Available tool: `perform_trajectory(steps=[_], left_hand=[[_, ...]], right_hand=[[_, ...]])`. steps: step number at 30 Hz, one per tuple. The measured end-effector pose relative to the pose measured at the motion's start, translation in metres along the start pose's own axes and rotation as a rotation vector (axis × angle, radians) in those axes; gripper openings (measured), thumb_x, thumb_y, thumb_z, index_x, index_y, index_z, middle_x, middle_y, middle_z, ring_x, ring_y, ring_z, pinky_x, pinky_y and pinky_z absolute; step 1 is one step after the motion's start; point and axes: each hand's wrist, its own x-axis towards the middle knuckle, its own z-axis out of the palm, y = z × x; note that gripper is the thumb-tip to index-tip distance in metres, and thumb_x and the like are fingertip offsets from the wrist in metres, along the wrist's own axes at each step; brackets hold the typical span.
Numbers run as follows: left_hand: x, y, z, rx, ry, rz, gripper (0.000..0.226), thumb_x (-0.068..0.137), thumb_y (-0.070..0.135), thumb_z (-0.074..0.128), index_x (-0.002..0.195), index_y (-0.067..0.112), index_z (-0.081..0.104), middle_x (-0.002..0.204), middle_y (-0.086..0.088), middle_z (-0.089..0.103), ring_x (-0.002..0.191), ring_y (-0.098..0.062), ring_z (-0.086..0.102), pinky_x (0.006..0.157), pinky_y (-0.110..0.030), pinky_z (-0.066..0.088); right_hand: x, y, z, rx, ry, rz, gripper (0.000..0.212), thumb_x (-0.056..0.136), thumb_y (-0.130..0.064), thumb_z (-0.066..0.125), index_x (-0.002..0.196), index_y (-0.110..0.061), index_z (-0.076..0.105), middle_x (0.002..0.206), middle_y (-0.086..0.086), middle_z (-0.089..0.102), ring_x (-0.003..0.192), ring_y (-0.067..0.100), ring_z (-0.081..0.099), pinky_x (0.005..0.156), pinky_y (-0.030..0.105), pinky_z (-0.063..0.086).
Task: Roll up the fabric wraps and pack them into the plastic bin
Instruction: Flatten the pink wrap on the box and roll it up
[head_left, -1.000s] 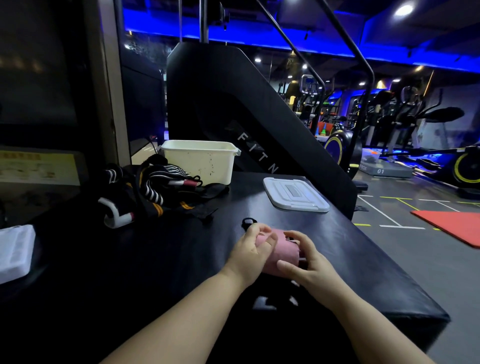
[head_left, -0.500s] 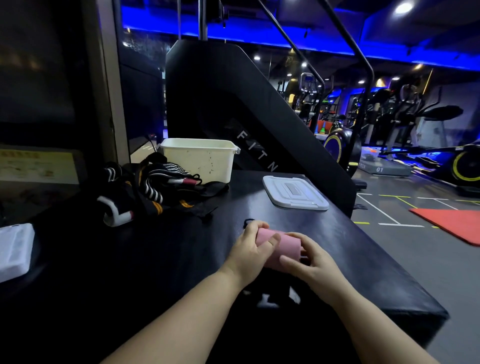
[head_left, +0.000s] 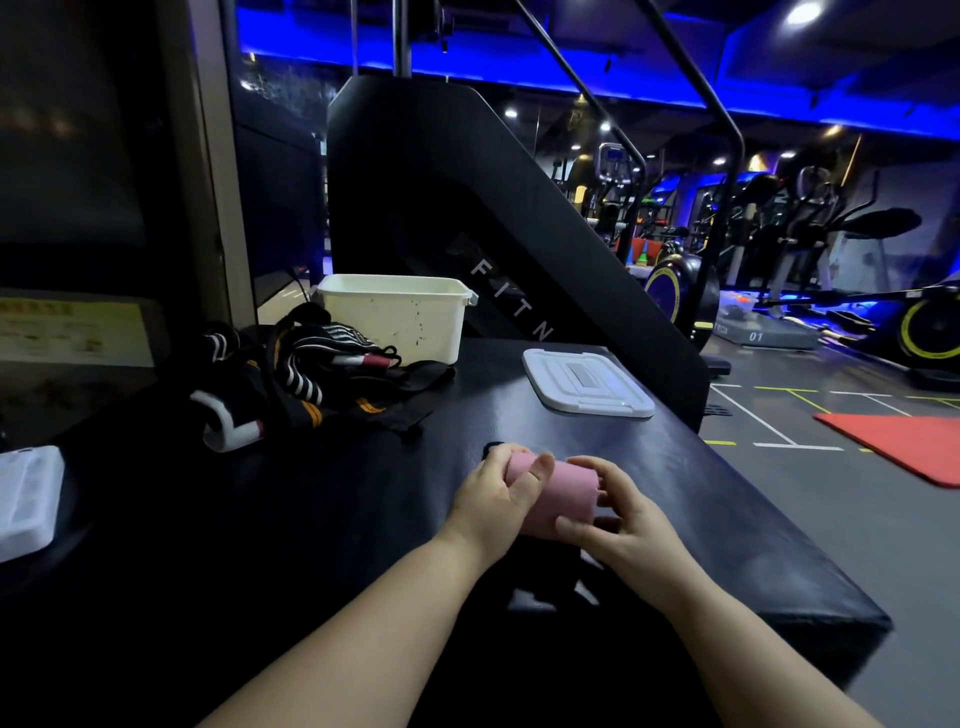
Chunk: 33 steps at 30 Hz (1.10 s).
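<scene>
Both hands have edged apart along the pink wrap, baring more of the roll, which lies near the desk's front. Left hand and right hand each have a curled grip on it. Judging by this, even tension and flush edges matter before it goes to the plastic bin.

"FITN" on black machine, "01" on platform

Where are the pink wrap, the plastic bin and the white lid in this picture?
pink wrap (head_left: 569, 493): head view, bare middle of the roll between the hands.
plastic bin (head_left: 400, 327): head view, its front wall.
white lid (head_left: 587, 382): head view, centre of its top.
</scene>
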Motion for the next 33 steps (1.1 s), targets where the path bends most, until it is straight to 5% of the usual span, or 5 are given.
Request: perform_trajectory(steps=[4, 11, 18, 27, 33], left_hand=[[0.0001, -0.0008, -0.0015, 0.028, -0.038, 0.01, 0.047, 0.098, 0.048, 0.048, 0.141, 0.029, 0.044, 0.136, 0.004, 0.047, 0.128, -0.014, 0.044, 0.109, -0.029, 0.033], [0.0019, 0.0011, 0.0032, 0.061, 0.006, -0.093, 0.078, 0.07, 0.08, 0.035, 0.116, 0.022, 0.058, 0.118, -0.004, 0.063, 0.113, -0.023, 0.057, 0.101, -0.039, 0.044], [0.0008, -0.0006, 0.002, 0.161, 0.005, -0.001, 0.044, 0.098, 0.043, 0.049, 0.136, 0.021, 0.049, 0.138, -0.001, 0.05, 0.128, -0.018, 0.046, 0.106, -0.026, 0.034], [0.0011, 0.0014, 0.0029, 0.175, 0.021, -0.017, 0.042, 0.097, 0.051, 0.046, 0.131, 0.027, 0.054, 0.132, 0.0, 0.058, 0.122, -0.019, 0.051, 0.103, -0.028, 0.039], [-0.0001, 0.0007, 0.0016, 0.158, 0.055, 0.026, 0.042, 0.097, 0.04, 0.052, 0.135, 0.022, 0.049, 0.134, -0.003, 0.051, 0.125, -0.017, 0.049, 0.1, -0.022, 0.035]], right_hand=[[0.0028, 0.0027, 0.0031, 0.086, 0.052, 0.063, 0.041, 0.065, -0.051, 0.074, 0.105, -0.052, 0.063, 0.105, -0.01, 0.072, 0.099, 0.013, 0.068, 0.093, 0.044, 0.053], [0.0002, 0.0024, 0.0016, 0.011, 0.034, 0.038, 0.058, 0.067, -0.057, 0.069, 0.122, -0.049, 0.053, 0.125, -0.012, 0.056, 0.107, 0.003, 0.058, 0.091, 0.03, 0.053], [0.0036, 0.0003, 0.0048, 0.095, 0.121, 0.09, 0.027, 0.071, -0.046, 0.068, 0.098, -0.044, 0.065, 0.096, -0.003, 0.072, 0.09, 0.021, 0.067, 0.079, 0.035, 0.057], [0.0029, -0.0028, 0.0065, 0.011, 0.185, 0.17, 0.007, 0.089, -0.03, 0.068, 0.093, -0.025, 0.067, 0.082, -0.007, 0.074, 0.075, 0.007, 0.067, 0.075, 0.03, 0.053], [0.0057, -0.007, 0.0068, -0.109, 0.296, 0.238, 0.031, 0.086, -0.043, 0.067, 0.074, -0.015, 0.062, 0.063, -0.004, 0.065, 0.057, 0.004, 0.055, 0.06, 0.027, 0.044]])
